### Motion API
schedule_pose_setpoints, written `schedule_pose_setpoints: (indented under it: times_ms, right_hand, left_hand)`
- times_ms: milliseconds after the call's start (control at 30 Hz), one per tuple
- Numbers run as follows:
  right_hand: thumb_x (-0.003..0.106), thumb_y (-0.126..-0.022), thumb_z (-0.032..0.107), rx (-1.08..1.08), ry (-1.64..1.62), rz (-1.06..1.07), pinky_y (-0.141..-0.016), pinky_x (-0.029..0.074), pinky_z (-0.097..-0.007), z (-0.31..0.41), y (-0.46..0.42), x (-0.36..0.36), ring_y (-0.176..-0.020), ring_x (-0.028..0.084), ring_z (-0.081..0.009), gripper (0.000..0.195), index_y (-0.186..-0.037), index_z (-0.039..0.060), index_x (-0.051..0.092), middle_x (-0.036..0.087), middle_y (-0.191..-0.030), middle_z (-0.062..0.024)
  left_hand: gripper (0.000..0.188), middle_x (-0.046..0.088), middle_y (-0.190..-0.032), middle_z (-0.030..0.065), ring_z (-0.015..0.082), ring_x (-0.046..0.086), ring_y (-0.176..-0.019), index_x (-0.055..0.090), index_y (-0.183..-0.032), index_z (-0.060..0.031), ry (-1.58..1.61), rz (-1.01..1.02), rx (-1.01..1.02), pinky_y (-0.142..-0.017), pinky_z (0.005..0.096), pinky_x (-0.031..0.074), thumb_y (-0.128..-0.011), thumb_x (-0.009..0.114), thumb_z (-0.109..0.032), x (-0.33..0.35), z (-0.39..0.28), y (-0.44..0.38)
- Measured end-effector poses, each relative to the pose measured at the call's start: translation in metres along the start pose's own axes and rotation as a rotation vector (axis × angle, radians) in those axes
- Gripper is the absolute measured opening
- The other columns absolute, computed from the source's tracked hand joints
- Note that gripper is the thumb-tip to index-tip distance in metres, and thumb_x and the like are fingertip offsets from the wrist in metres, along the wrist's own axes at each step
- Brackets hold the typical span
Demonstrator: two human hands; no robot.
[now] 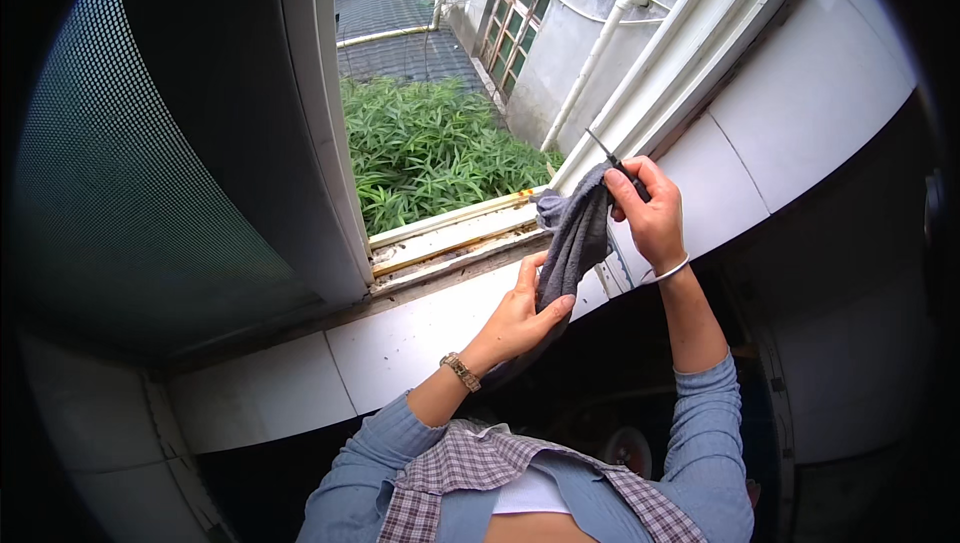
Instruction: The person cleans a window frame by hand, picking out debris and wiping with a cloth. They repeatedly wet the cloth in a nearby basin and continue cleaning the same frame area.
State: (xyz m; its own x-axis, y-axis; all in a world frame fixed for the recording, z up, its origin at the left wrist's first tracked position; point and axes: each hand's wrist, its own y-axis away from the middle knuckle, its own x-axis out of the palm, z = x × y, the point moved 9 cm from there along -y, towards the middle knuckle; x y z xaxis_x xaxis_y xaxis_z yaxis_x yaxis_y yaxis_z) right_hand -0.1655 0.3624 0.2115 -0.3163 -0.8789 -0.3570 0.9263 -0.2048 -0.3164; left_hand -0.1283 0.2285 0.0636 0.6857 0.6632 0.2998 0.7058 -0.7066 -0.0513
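Observation:
My left hand [517, 318] grips the lower part of a dark grey cloth [576, 243], its thumb across the folds. Between the thumb and fingers of my right hand [651, 202] is a screwdriver [619, 169] with a black handle, its thin shaft pointing up and left. The cloth's upper end reaches the right thumb and lies against the tool; whether the right fingers also pinch it is hidden. Both hands are above the tiled sill [442, 333], near the corner of the window frame. Dirt and rust-coloured stains mark the white window track [457, 243].
A sliding pane with mesh screen [157, 168] covers the left side of the window. White frame rails [675, 55] rise at the right, beside wall tiles [810, 108]. Outside are green plants [442, 145], a tiled roof [397, 33] and a drainpipe [589, 78].

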Motion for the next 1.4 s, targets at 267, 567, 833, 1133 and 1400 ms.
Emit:
schedule_pose_setpoints:
  times_ms: [267, 567, 833, 1133, 1400]
  right_hand:
    - [0.063, -0.086, 0.026, -0.310, 1.287, 0.313, -0.062, 0.050, -0.0431, -0.031, -0.017, 0.055, -0.075, 0.065, -0.0332, 0.022, -0.095, 0.0067, 0.057, 0.066, -0.080, -0.0139]
    - [0.055, -0.081, 0.022, -0.125, 1.286, 0.693, -0.069, 0.052, -0.0455, -0.053, -0.010, 0.076, -0.074, 0.065, -0.0349, 0.019, -0.088, 0.0120, 0.070, 0.068, -0.077, -0.0142]
    - [0.058, -0.080, 0.019, -0.276, 1.228, 0.403, -0.066, 0.052, -0.0444, -0.025, -0.010, 0.060, -0.073, 0.067, -0.0321, 0.014, -0.080, 0.0090, 0.068, 0.067, -0.072, -0.0137]
    - [0.061, -0.073, 0.017, -0.306, 1.574, 0.545, -0.058, 0.051, -0.0399, -0.071, -0.034, 0.091, -0.067, 0.067, -0.0305, 0.013, -0.066, 0.0069, 0.068, 0.066, -0.066, -0.0137]
    - [0.062, -0.075, 0.016, -0.252, 1.673, 0.623, -0.065, 0.055, -0.0395, -0.099, -0.061, 0.113, -0.077, 0.071, -0.0279, 0.013, -0.074, 0.0087, 0.073, 0.071, -0.078, -0.0127]
  left_hand:
    - [0.053, 0.061, -0.100, 0.0171, 0.0224, 0.059, -0.089, 0.034, -0.140, -0.0049, -0.141, -0.242, -0.043, -0.081, 0.0338, 0.045, -0.093, 0.053, -0.023, -0.001, 0.041, -0.033]
    - [0.044, 0.067, -0.103, 0.0214, 0.0327, 0.065, -0.095, 0.052, -0.129, -0.0008, -0.346, -0.061, -0.058, -0.086, 0.0367, 0.049, -0.092, 0.053, -0.024, 0.008, 0.035, -0.023]
    - [0.039, 0.065, -0.099, 0.0228, 0.0326, 0.064, -0.086, 0.054, -0.124, 0.0029, -0.151, -0.268, 0.052, -0.078, 0.0371, 0.049, -0.091, 0.053, -0.018, -0.008, 0.035, -0.015]
    - [0.038, 0.065, -0.097, 0.0220, 0.0291, 0.064, -0.082, 0.053, -0.125, 0.0040, -0.081, -0.345, 0.131, -0.075, 0.0353, 0.049, -0.092, 0.053, -0.017, -0.011, 0.032, -0.011]
    - [0.036, 0.064, -0.078, 0.0102, 0.0117, 0.056, -0.064, 0.056, -0.125, 0.0005, 0.003, -0.396, 0.202, -0.062, 0.0268, 0.046, -0.092, 0.055, -0.015, -0.030, 0.013, -0.002]
